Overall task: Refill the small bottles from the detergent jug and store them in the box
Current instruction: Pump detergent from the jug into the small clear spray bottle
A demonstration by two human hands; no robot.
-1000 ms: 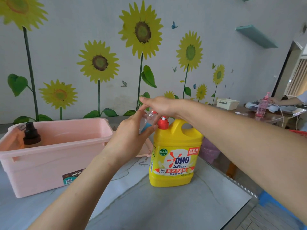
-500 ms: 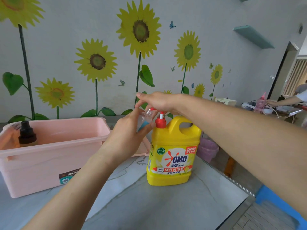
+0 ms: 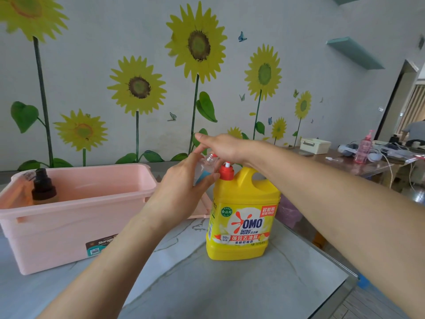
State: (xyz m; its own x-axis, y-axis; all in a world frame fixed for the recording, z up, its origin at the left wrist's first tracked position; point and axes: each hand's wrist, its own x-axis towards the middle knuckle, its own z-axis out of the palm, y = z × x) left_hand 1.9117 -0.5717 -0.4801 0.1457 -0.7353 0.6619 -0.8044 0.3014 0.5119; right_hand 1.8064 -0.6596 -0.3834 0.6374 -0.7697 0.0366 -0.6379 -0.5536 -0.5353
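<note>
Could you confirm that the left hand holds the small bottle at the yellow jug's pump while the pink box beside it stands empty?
Not quite: the pink box is not empty. The head view shows a dark-capped bottle standing in its left end. The rest holds: the left hand holds the small bottle at the pump of the yellow jug.

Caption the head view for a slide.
Left hand holds a small bottle at the pump of the yellow detergent jug; right hand rests on top.

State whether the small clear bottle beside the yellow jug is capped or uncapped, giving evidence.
Uncapped: the small clear plastic bottle, gripped by the left hand, shows a bare threaded neck.
</note>
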